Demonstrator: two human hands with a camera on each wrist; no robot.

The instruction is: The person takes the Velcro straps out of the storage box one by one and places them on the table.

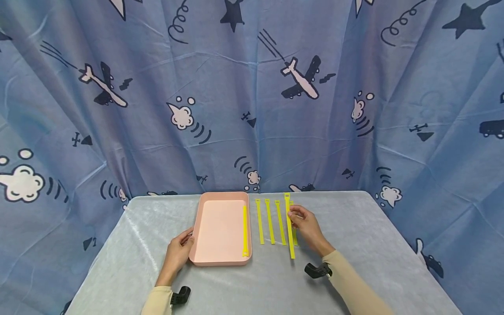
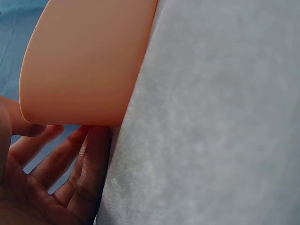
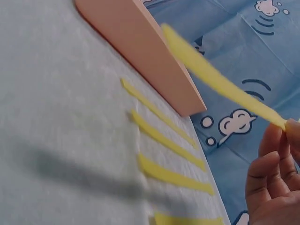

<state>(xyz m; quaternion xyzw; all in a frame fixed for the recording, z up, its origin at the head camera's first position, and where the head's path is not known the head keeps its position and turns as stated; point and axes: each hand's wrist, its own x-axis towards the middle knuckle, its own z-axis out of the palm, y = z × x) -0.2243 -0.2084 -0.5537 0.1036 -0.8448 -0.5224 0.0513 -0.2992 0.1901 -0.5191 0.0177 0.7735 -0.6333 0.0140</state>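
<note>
A shallow pink tray (image 1: 220,227) lies on the table, with one yellow cable strap (image 1: 245,232) inside along its right side. My left hand (image 1: 179,251) rests against the tray's left wall, its fingers fairly straight; the left wrist view shows the fingertips (image 2: 96,136) touching the wall. My right hand (image 1: 307,225) pinches another yellow cable strap (image 1: 289,232) between thumb and fingers, and the strap hangs above the table. Beneath and beside it, several like straps (image 1: 270,223) lie in a row right of the tray. The held strap partly hides the rightmost one (image 1: 295,236).
A pale grey cloth covers the table (image 1: 354,262). Behind it hangs a blue curtain (image 1: 220,96) printed with planes and stars. Each wrist carries a black camera mount (image 1: 318,270).
</note>
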